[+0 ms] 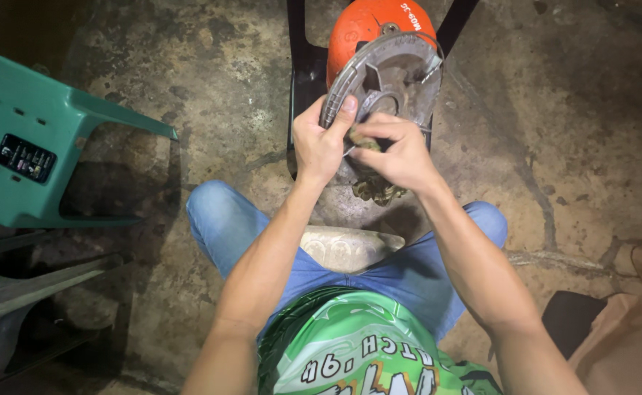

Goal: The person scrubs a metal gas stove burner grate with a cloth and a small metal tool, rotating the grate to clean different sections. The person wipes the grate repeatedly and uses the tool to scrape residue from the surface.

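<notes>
The left hand (319, 144) is closed on the near rim of a grey metal disc guard (387, 80), thumb pressed up along its curved edge. The right hand (401, 150) is pinched shut on a dirty wad of rag (376, 186), pressing it against the lower face of the same guard, just beside the left hand; frayed ends of the rag hang below the fingers. The guard is fixed to the front of an orange power tool (365, 25), which stands tilted on the stained concrete floor (218, 80) just beyond the hands.

Taking the orange tool as the landmark: black bars (297, 66) stand close on both its sides, the left one touching its body, so little room lies there. Nearer the person than the tool, between the knees in blue jeans (226, 219), lies a pale rounded cover (346, 249). Well off to the tool's left stands a green plastic chair (35, 139), with bare floor between them. To the tool's right the floor runs open to the frame edge; a tan bag (621, 329) sits near and right, well apart from it.
</notes>
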